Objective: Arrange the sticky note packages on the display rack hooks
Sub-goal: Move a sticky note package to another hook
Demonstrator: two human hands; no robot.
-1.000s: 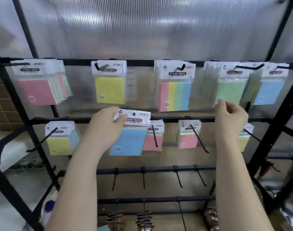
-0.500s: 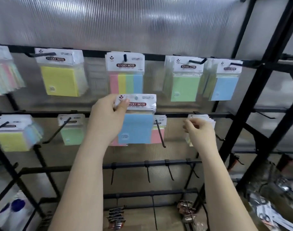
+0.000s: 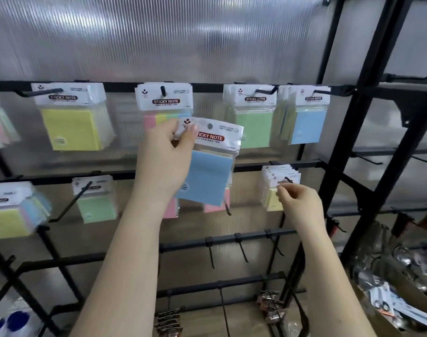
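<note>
Most hooks on black rack (image 3: 334, 152) already full, I think. One blue sticky note pack (image 3: 207, 171) not hung yet: my left hand (image 3: 166, 159) pinches its white top, mid-air before middle row. My right hand (image 3: 297, 203) pinches yellow pack stack (image 3: 275, 188) on right hook. Since before: blue pack higher, tilted; view moved right.
</note>
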